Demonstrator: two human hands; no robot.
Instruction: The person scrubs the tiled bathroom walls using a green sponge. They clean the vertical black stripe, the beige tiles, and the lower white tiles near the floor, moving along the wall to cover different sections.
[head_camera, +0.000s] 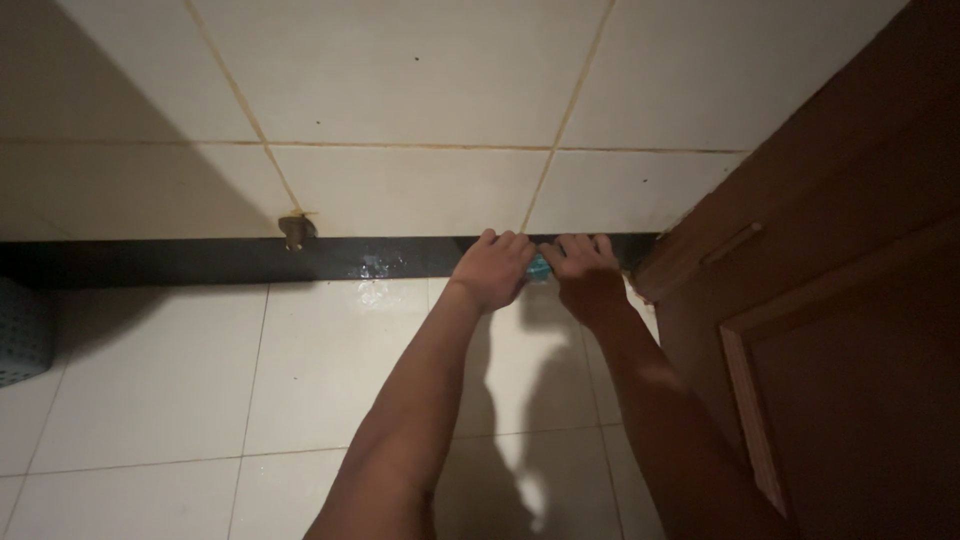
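A small turquoise object (539, 268) is seen low against the dark skirting band (200, 262) where the wall meets the floor. Only a sliver of it shows, wedged between the two hands, so its kind cannot be told. It is pressed from the left by the fingertips of the left hand (492, 270) and from the right by those of the right hand (585, 275). The fingers of both hands are curled downward, their tips pointed at the band, and are closed about the object from either side; whether it is truly gripped or only touched cannot be told, since most of it is hidden behind the knuckles.

Just left of the left fingers, a wet, glinting patch (375, 270) is spread across the band and onto the floor tile (160, 380). Further left of the fingers, a small brass-coloured fitting (296, 230) is set into the wall at the band's upper edge. Above the fingers, pale wall tiles (400, 70) with yellowed grout are laid. Close to the right of the right fingers, a brown wooden door (850, 330) is stood. Well apart, at the far left edge, part of a grey perforated basket (22, 335) is placed on the floor.
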